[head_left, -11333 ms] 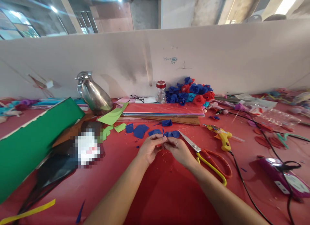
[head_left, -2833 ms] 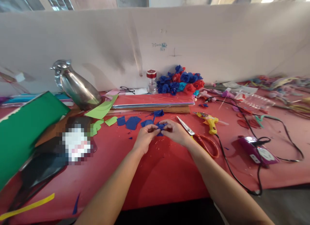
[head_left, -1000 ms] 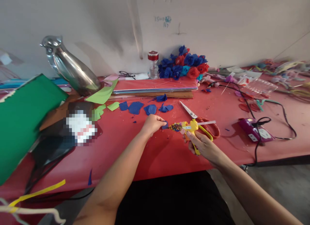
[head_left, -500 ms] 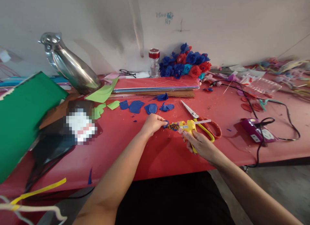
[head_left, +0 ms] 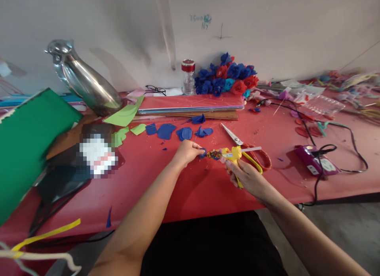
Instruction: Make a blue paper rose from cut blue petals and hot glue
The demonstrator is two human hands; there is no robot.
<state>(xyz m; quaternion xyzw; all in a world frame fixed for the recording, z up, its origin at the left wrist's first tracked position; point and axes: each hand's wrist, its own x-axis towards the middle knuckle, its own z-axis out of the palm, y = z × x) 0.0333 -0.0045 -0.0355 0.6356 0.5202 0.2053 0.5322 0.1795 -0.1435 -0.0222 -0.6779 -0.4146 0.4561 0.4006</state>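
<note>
Between the thumb and fingers of my left hand (head_left: 189,151) is a small blue paper petal (head_left: 203,152). My right hand (head_left: 244,174) is wrapped round a yellow glue gun (head_left: 234,154), which has a whitish glue stick (head_left: 252,149) sticking out of its back. The gun's front end, crusted with multicoloured scraps (head_left: 213,154), points left and lies close to the petal; whether they touch I cannot tell. Behind my hands lie several cut blue pieces (head_left: 166,131). Scissors (head_left: 232,134) with red-wrapped handles rest just beyond the glue gun.
A purple power socket (head_left: 316,160) with black cables sits at the right. At the back are a stack of coloured sheets (head_left: 190,103), blue and red paper flowers (head_left: 227,76), a glass jar (head_left: 188,80) and a tilted metal jug (head_left: 86,82). Green card (head_left: 35,141) leans at left.
The glue gun in my right hand has shifted slightly right, leaving its tip a little farther from the petal. My left hand stays nearly in place, still pinching the petal.
</note>
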